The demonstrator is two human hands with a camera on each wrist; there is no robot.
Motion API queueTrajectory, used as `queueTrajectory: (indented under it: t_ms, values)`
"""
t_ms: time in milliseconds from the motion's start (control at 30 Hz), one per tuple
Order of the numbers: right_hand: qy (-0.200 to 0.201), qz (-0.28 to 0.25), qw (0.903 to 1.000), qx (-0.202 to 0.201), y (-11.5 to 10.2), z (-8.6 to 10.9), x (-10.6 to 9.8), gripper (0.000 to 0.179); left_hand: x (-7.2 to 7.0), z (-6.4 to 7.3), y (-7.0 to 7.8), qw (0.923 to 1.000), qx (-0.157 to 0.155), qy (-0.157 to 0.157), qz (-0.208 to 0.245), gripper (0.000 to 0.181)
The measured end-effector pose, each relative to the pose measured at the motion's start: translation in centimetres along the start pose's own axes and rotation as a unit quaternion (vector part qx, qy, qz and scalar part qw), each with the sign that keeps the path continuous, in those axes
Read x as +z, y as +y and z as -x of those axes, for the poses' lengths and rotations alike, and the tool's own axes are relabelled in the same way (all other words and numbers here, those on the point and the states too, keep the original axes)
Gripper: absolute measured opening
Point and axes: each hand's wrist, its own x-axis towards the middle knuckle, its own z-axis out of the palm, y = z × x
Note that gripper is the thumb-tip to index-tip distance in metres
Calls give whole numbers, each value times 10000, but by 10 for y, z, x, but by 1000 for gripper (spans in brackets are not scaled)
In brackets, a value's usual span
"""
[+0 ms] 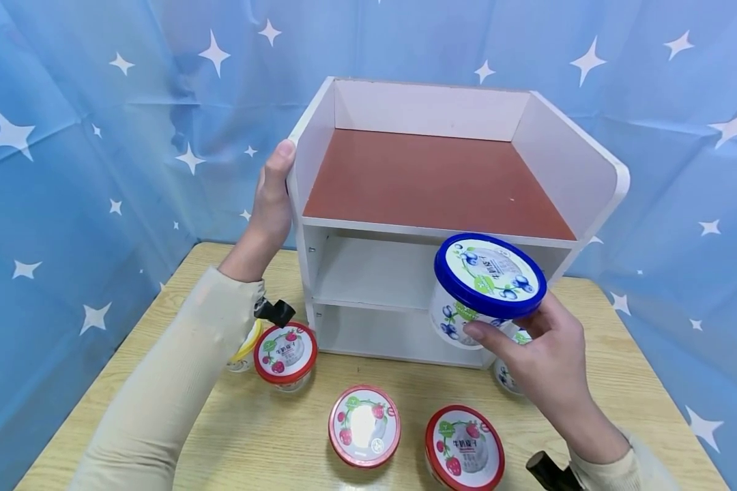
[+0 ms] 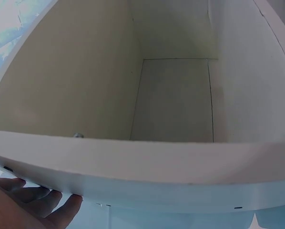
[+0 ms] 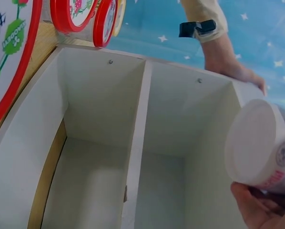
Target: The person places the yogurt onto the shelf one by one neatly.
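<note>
My right hand point(image 1: 553, 354) grips a round tub point(image 1: 491, 290) with a dark blue lid and blueberry pictures, held upright before the shelf's right side. In the right wrist view its white base point(image 3: 252, 143) shows above my fingers. My left hand point(image 1: 273, 194) rests against the outer left side of a small white shelf unit point(image 1: 368, 327), its thumb at the front edge. In the left wrist view the fingertips point(image 2: 68, 205) touch the outer face of the side panel. The unit has a brown top board point(image 1: 430, 177) and two open compartments below.
On the wooden table point(image 1: 325, 470) stand red-lidded strawberry tubs point(image 1: 285, 354), point(image 1: 364, 426), point(image 1: 465, 447). A yellow-lidded tub point(image 1: 246, 348) sits partly behind my left sleeve. Another tub point(image 1: 506, 375) is mostly hidden behind my right hand. A blue star-patterned curtain point(image 1: 98, 136) hangs behind.
</note>
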Motion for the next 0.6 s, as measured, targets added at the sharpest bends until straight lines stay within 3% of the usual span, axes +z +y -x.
queueTrajectory:
  t_ms: [200, 600]
  values:
    - [-53, -180, 9998, -73, -6, -5, 3, 65, 1, -3, -2, 9998, 121, -22, 177, 53]
    - [-48, -556, 9984, -124, -12, -8, 8, 68, 1, -3, -2, 9997, 46, 15, 228, 54]
